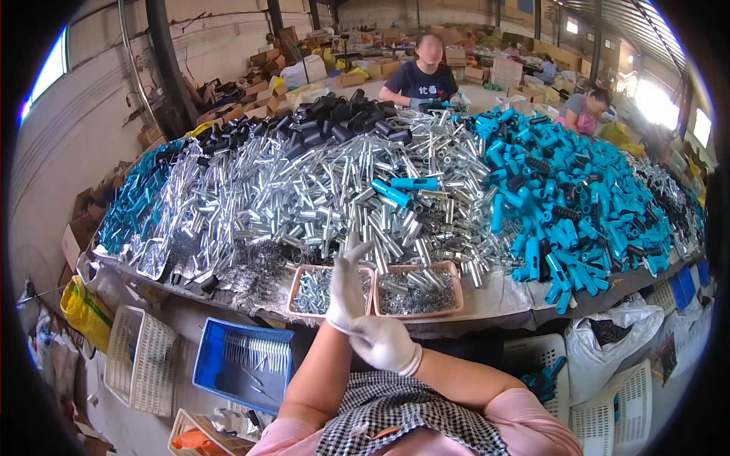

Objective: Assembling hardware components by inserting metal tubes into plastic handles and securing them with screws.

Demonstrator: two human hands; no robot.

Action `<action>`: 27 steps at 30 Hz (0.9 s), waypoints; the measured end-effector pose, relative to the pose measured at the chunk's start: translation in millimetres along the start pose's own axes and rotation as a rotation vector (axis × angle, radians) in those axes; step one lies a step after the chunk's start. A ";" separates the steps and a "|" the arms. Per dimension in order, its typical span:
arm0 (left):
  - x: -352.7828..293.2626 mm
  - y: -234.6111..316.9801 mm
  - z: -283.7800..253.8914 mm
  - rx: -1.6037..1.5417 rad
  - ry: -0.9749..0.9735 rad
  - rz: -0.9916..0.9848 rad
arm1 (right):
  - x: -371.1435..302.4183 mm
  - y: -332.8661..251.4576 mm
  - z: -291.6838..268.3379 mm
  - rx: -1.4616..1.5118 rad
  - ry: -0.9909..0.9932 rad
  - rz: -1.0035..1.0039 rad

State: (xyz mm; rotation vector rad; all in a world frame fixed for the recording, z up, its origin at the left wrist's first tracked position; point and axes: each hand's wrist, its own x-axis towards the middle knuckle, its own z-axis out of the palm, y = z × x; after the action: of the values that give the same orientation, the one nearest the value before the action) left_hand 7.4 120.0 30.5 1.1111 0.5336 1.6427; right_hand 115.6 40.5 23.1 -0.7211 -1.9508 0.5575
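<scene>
Left hand gloved, raised, fingers spread, empty | right hand gloved, clasping left wrist | just beyond: two pink trays of small metal parts at the counter edge | behind: heaped silver tubes, blue handles | blue crate below left

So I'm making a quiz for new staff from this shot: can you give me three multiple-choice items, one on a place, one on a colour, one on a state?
1. Where does the blue crate sit?
A. below the table edge, to the person's left
B. on the heap
C. beside the far worker

2. What colour are the gloves on the left hand and right hand?
A. black
B. white
C. teal

3. How are the hands?
A. apart on the heap
B. touching, holding no part
C. inside a tray

Answers: 1 A, it stands under the table's near rim. 2 B, both gloves are white. 3 B, the hands meet before the two trays, empty.
</scene>
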 end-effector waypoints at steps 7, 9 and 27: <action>-14.7 14.7 7.9 -0.819 -0.026 -0.095 | -3.2 28.8 16.8 -0.075 0.256 0.227; -18.1 13.7 7.3 -0.833 -0.031 -0.144 | 0.6 35.4 23.9 -0.044 0.249 0.318; -50.6 30.2 -26.9 0.689 0.047 0.229 | -38.9 27.8 34.3 -0.028 -0.386 -0.024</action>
State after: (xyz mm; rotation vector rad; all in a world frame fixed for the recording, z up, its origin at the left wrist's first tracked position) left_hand -29.2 67.4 21.0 1.6813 1.0873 1.7284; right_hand 106.7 30.9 -34.3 -0.6406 -2.3244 0.6956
